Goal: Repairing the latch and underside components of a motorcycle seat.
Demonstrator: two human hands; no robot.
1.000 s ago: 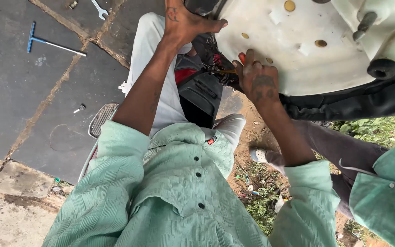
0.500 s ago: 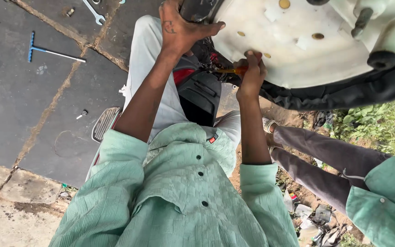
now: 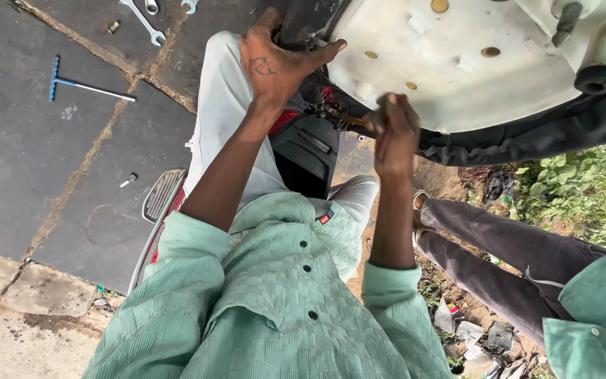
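My left hand [image 3: 275, 64] grips a dark part [image 3: 301, 21] at the edge of a white scooter body panel [image 3: 457, 63], thumb stretched toward the panel. My right hand [image 3: 394, 130] is a closed fist just below that edge. It holds a small tool whose yellowish shaft [image 3: 353, 121] points left into a cluster of dark metal parts and wires [image 3: 324, 109]. The tool's tip is hidden among them. A black padded piece [image 3: 306, 151] sits right under both hands.
A blue T-handle wrench [image 3: 85, 85], a spanner [image 3: 142, 22] and a loose bolt [image 3: 129, 180] lie on the dark stone paving at left. Another person's dark-trousered leg [image 3: 499, 253] and green sleeve [image 3: 590, 323] are at right, beside weeds [image 3: 583, 189] and litter.
My right hand has turned from open fingers on the parts to a fist around the tool, its forearm now upright. The left hand has kept its grip. The view has shifted slightly.
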